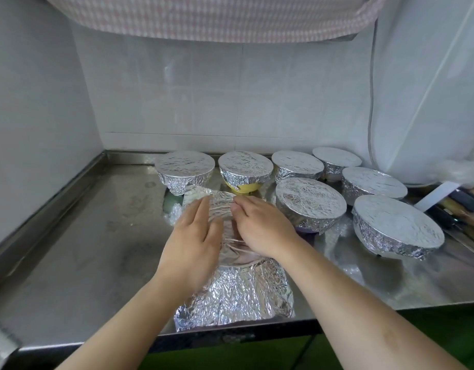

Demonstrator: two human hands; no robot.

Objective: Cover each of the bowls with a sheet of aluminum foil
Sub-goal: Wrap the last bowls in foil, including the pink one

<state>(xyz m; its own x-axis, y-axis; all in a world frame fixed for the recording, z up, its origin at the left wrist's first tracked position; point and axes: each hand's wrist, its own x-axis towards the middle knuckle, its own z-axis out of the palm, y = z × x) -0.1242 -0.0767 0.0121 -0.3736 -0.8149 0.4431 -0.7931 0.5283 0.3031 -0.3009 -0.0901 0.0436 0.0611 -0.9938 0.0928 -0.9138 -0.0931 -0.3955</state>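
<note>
At the front edge of the steel counter point(78, 263), head view: I have a foil sheet point(230, 292) draped over the bowl being covered; the bowl itself is hidden under foil and hands, only its round rim showing as a crease. Near flap hangs down toward the counter's front edge; far end lifts loose toward the back.

Left hand point(193, 236) lies flat on the foil, fingers straight, pressing, nothing gripped. Right hand point(259, 228) rests beside it with fingers bent at the tips on the far foil; I cannot tell whether it pinches or only pushes. My reading: both palms pin the sheet taut over the rim so the edges can be folded down next.

Seven wrapped bowls point(310, 202) stand along the back and right edges, tops flat, skirts crimped, parked clear of the work spot. One, the yellow bowl point(242, 186), shows below its foil.

Surface and room: counter is scuffed stainless with a raised back lip; white tiled wall point(203, 89) behind; checked cloth point(203, 17) hangs overhead; utensils point(455, 204) at the right edge.
</note>
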